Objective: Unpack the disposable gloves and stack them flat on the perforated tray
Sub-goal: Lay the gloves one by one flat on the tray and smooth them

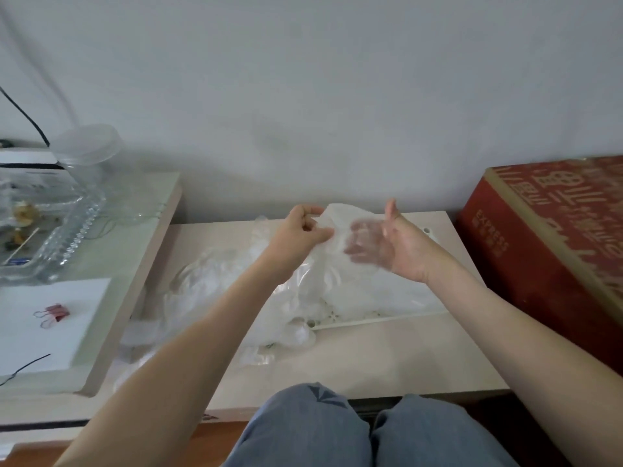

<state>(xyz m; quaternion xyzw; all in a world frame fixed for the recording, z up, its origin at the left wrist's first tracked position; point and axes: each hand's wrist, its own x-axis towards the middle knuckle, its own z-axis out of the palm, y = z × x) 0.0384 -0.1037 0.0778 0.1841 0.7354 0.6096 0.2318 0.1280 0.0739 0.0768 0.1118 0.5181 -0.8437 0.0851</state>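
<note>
Holds one clear glove [332, 227] up above the far end of the table [387, 358]. Pinches its left edge with the left hand [301, 230], thumb and curled fingers closed on the film. Spreads the right hand [394, 244] wide, palm turned leftward, thumb up; fingers [360, 241] seen through the film, inside the glove or just behind it, cannot tell. Below the hands, on the white tray [377, 321], a loose heap [371, 291] of more gloves, covering most of the holes. Left of the tray, crumpled clear film [209, 278] on the table. At right, just beside the table, a red box [546, 237]. On the left counter [135, 247], a glass dish [54, 230], a jar [87, 150], pink clips [52, 315] on white paper [67, 332].
</note>
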